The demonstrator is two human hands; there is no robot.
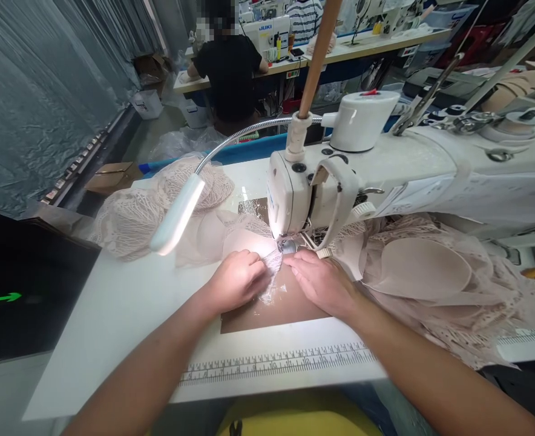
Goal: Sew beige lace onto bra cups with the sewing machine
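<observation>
My left hand (239, 280) is closed on the edge of a pale pink lace piece (274, 261), just left of the needle area of a white sewing machine (290, 194). To the right of the needle, my right hand (317, 278) lies with its fingers stretched forward, the fingertips close to the presser foot and the lace edge. Beneath both hands is a shiny brown sheet (290, 309) on the white table (126, 303). A moulded bra cup (244, 243) trails behind the left hand.
A lit lamp (179, 215) on a bendy neck hangs left of the machine. Lace cups (131, 221) lie at the left, and a heap of beige cups and lace (424, 269) at the right. A printed ruler (276, 363) runs along the front edge. A co-worker (231, 72) sits beyond.
</observation>
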